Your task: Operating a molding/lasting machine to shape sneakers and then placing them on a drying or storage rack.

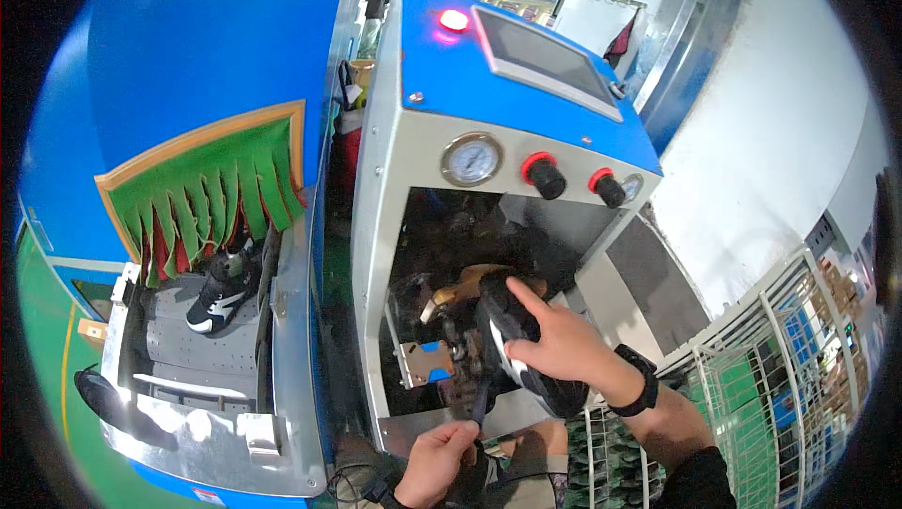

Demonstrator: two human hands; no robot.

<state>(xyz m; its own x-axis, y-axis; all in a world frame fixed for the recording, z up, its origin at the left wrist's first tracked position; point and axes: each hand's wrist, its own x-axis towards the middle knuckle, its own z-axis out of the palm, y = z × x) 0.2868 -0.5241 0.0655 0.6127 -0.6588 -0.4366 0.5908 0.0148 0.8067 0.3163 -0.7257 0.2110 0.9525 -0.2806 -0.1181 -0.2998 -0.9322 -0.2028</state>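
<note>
My right hand [554,345] grips a black shoe [507,316] with a white patch on its side, its index finger stretched along the shoe. The shoe is tilted at the opening of a grey and blue machine [385,171]. Lower and to the left, my left hand [440,460] is closed in a pinch on a thin dark strip [480,404] near the shoe. Whether the strip belongs to the shoe I cannot tell. Inside the opening, metal parts with a tan plate [427,362] sit left of the shoe; the deeper inside is dark.
On the left, another black and white shoe [224,298] lies on a conveyor [178,340] before a green strip curtain [207,185]. The machine carries a gauge [472,160], black knobs [545,176], a screen [545,58] and a lit red lamp [453,21]. White wire racks [752,368] stand at right.
</note>
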